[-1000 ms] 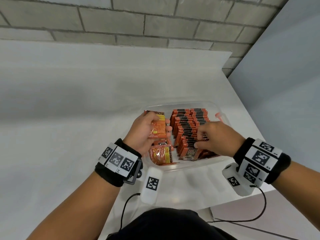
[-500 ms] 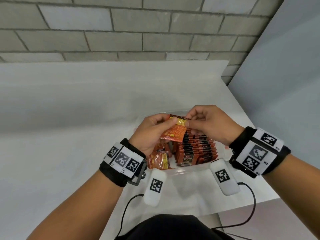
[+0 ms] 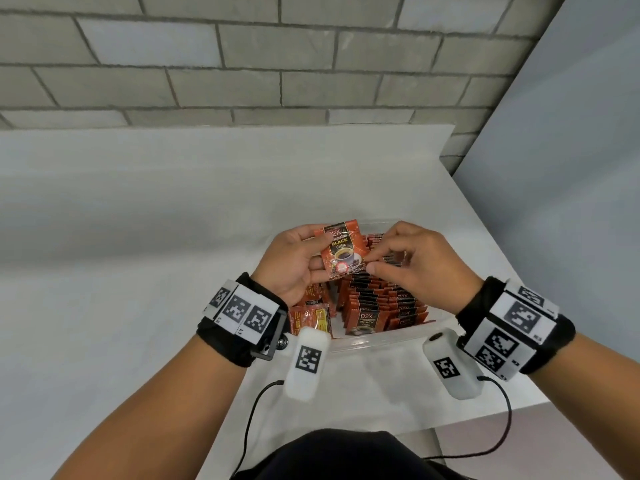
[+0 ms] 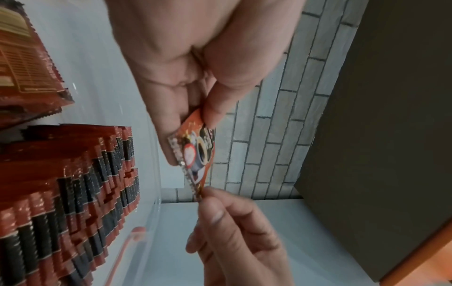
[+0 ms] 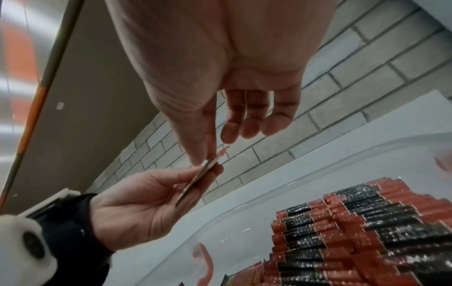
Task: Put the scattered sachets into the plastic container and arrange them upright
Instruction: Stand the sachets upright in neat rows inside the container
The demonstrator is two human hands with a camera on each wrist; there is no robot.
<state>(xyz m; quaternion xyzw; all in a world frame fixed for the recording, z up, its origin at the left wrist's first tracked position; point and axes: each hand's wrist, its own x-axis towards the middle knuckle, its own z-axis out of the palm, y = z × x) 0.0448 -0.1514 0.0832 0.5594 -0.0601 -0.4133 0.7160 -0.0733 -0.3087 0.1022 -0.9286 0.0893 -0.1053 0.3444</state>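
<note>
Both hands share one sachet [image 3: 341,254], held in the air above the plastic container [image 3: 377,341]. The left hand [image 3: 294,263] has thumb and fingers clamped on its left edge; the right hand [image 3: 415,265] pinches the lower right corner between thumb and forefinger, the other three fingers loosely curled and clear of it.

The head view alone shows the printed face: glossy orange-red foil, roughly square, with a dark label and a coffee cup picture. The left wrist view shows the sachet [image 4: 195,152] nearly edge-on, its crimped serrated seam running down to the right fingertips [image 4: 215,201]. In the right wrist view it is only a thin sliver [image 5: 200,176] between the two grips.

Below, the container is clear, shallow and round-cornered, resting on the white counter [image 3: 138,271]. Two rows of upright sachets [image 3: 377,306] fill its right part, packed too tightly to count, their tops striped red and black. At its left side at least two loose sachets [image 3: 311,317] lean unsorted, yellow-printed backs showing.

A grey block wall [image 3: 242,64] rises behind the counter.
</note>
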